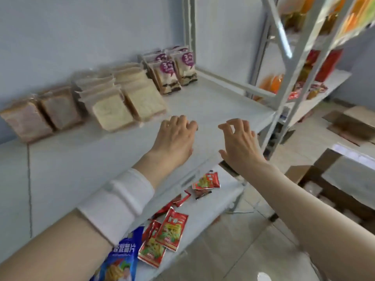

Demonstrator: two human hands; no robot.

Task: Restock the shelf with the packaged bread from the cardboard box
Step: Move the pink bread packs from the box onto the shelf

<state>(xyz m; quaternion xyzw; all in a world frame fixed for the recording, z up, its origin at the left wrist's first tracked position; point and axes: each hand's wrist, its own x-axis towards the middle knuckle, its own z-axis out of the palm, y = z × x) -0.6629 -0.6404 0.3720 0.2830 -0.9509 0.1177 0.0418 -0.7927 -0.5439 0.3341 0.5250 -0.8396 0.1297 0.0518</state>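
Both hands empty over a partly stocked white metal shelf (213, 102).

The left hand (174, 136) and right hand (239, 140) hovered side by side above the shelf's bare front, fingers loosely curled and grasping nothing. Along the back wall stood rows of packaged bread: brown sliced loaves in clear wrap (40, 114), pale sliced loaves in clear wrap (125, 98), and layered slices in bags with purple labels (172, 72). Much of the shelf lay unfilled, so the restock looked roughly midway (a judgement only). An open brown cardboard box (332, 179) sat on the floor to the right, pale packets dimly visible inside, seemingly more bread to fetch. The packs appeared soft, glossy and upright, leaning slightly.
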